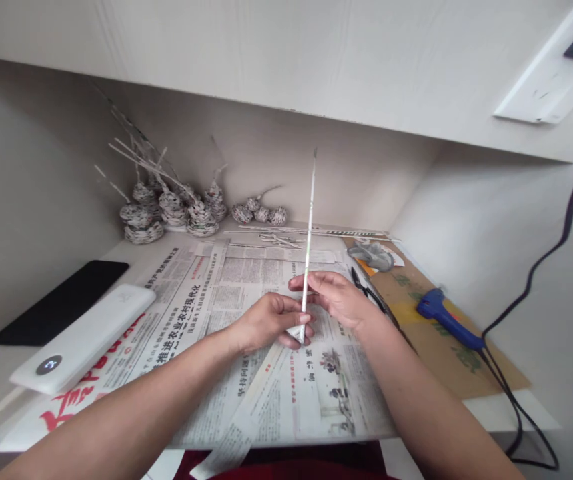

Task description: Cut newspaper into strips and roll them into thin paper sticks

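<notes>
The thin white rolled-newsprint stick point(309, 233) stands nearly upright above the grip, its long axis leaning slightly to the right at the top; the narrow tip points up and away from the person. At its lower end, inside the grip, the paper widens into a small folded flap, and a long pale printed paper strip point(259, 390) slants down from there toward the person and to the left, over the near edge of the newspaper sheets point(246, 273).

Both forearms come in from the near corners and meet at the stick, over the newspaper. The left hand point(272, 321) is at the lower end, knuckles up, fingers curled inward. The right hand point(339, 300) is a little higher and on the right, bent in at the wrist, its fingers reaching across behind the stick.

The left thumb and fingers are pinched together on the stick's base. The right fingers are curled close against the stick; whether they clamp it, I cannot tell.

Right of the grip, a blue glue gun with a black cord point(446, 319) lies on brown cardboard point(416, 350). Beyond the grip to the left stand woven newsprint gourd shapes point(202, 220); nearer, also left, lies a white power bank point(93, 333).
</notes>
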### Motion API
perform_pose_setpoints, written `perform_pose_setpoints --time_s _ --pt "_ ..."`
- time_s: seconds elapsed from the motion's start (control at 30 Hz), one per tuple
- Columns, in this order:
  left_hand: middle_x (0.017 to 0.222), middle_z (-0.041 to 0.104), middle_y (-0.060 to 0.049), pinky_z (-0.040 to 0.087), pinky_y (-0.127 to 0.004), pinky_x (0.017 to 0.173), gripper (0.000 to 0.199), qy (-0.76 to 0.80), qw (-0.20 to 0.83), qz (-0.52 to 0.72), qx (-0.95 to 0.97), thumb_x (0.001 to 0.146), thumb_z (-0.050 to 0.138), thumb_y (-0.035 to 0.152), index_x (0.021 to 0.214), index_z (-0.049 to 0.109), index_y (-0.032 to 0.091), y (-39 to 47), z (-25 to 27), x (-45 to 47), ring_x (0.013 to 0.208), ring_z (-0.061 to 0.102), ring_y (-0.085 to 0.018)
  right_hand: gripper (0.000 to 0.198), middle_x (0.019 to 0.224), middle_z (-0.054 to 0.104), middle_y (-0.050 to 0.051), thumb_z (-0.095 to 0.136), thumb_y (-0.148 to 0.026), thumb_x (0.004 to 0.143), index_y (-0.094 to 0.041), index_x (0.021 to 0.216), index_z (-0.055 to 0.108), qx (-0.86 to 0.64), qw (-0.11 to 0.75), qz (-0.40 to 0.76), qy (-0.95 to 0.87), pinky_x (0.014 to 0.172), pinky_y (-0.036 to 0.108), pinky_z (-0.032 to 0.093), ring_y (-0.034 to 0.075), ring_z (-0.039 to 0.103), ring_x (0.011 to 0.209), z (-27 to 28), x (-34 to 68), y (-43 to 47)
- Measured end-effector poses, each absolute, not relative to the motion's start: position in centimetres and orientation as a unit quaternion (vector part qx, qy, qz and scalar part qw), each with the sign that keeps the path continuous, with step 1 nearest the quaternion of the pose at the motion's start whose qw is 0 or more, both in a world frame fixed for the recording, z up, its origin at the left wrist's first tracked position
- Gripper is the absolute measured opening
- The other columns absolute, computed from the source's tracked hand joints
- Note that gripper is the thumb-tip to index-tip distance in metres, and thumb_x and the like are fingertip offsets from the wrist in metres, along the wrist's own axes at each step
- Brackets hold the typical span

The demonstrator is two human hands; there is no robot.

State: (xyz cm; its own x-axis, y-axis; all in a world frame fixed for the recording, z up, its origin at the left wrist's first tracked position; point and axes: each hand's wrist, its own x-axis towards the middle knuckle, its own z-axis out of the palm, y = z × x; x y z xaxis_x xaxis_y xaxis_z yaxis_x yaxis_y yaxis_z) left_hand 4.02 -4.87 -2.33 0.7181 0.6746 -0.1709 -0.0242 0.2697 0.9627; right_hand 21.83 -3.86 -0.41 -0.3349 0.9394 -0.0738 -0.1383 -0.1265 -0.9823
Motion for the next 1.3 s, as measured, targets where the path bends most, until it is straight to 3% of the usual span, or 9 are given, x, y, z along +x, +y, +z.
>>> perform_pose_setpoints --time_s 0.17,0.33,0.5,0.63,0.8,0.97,1.1,1.3 --pt "0.083 0.07 -0.01 0.054 -0.029 0.061 0.034 0.289 0.742 0.22 0.564 0.074 0.071 0.043 0.082 0.067 0.011 -4.81 -2.41 3.99 0.073 0.067 -0.019 0.02 0.091 0.069 0.005 0.078 -0.035 0.069 -0.018 0.076 0.072 -0.414 0.456 0.605 -0.504 0.071 0.03 0.047 0.015 0.061 0.076 -0.42 21.88 -3.73" --pt "0.083 0.07 -0.01 0.054 -0.029 0.061 0.033 0.296 0.746 0.228 0.551 0.075 0.071 0.042 0.085 0.066 0.011 -4.75 -2.4 3.91 0.072 0.067 -0.018 0.03 0.103 0.069 0.008 0.068 -0.045 0.078 -0.017 0.089 0.074 -0.392 0.421 0.63 -0.523 0.071 0.033 0.048 0.016 0.061 0.077 -0.38 21.83 -3.92" --pt "0.083 0.07 -0.009 0.054 -0.029 0.063 0.032 0.3 0.745 0.213 0.556 0.075 0.072 0.041 0.086 0.067 0.011 -4.77 -2.51 3.86 0.072 0.067 -0.017 0.02 0.091 0.07 0.005 0.078 -0.037 0.069 -0.019 0.077 0.072 -0.42 0.469 0.587 -0.509 0.074 0.031 0.047 0.018 0.061 0.086 -0.42 21.81 -3.76" --pt "0.085 0.07 -0.009 0.055 -0.03 0.063 0.032 0.295 0.745 0.228 0.553 0.076 0.071 0.041 0.088 0.067 0.012 -4.66 -2.63 3.79 0.075 0.067 -0.018 0.027 0.1 0.07 0.007 0.068 -0.043 0.078 -0.019 0.088 0.074 -0.396 0.437 0.599 -0.542 0.079 0.034 0.047 0.019 0.061 0.09 -0.43 22.1 -3.63" --pt "0.084 0.07 -0.008 0.055 -0.031 0.064 0.031 0.295 0.747 0.213 0.556 0.076 0.071 0.039 0.093 0.068 0.013 -4.64 -2.73 3.77 0.075 0.067 -0.018 0.02 0.091 0.07 0.005 0.077 -0.037 0.07 -0.019 0.079 0.073 -0.418 0.454 0.586 -0.526 0.078 0.033 0.048 0.018 0.061 0.086 -0.6 22.28 -3.53" --pt "0.084 0.069 -0.009 0.055 -0.031 0.063 0.03 0.288 0.749 0.23 0.551 0.077 0.071 0.038 0.091 0.068 0.012 -4.7 -2.6 3.8 0.074 0.067 -0.019 0.027 0.1 0.069 0.008 0.068 -0.042 0.079 -0.018 0.09 0.074 -0.389 0.41 0.621 -0.543 0.077 0.035 0.048 0.018 0.062 0.084 -0.45 22.27 -3.68" --pt "0.082 0.069 -0.008 0.054 -0.031 0.063 0.029 0.292 0.75 0.215 0.552 0.077 0.071 0.037 0.091 0.068 0.012 -4.74 -2.35 3.81 0.074 0.067 -0.019 0.022 0.089 0.069 0.005 0.077 -0.037 0.07 -0.018 0.079 0.073 -0.417 0.444 0.6 -0.518 0.074 0.032 0.048 0.016 0.061 0.079 -0.33 22.19 -3.71" --pt "0.084 0.069 -0.009 0.055 -0.032 0.063 0.03 0.299 0.744 0.225 0.553 0.077 0.07 0.036 0.093 0.068 0.011 -4.72 -2.33 3.77 0.076 0.067 -0.02 0.026 0.102 0.068 0.008 0.07 -0.04 0.077 -0.017 0.089 0.074 -0.392 0.415 0.623 -0.535 0.077 0.034 0.048 0.017 0.061 0.083 -0.31 22.25 -3.74"
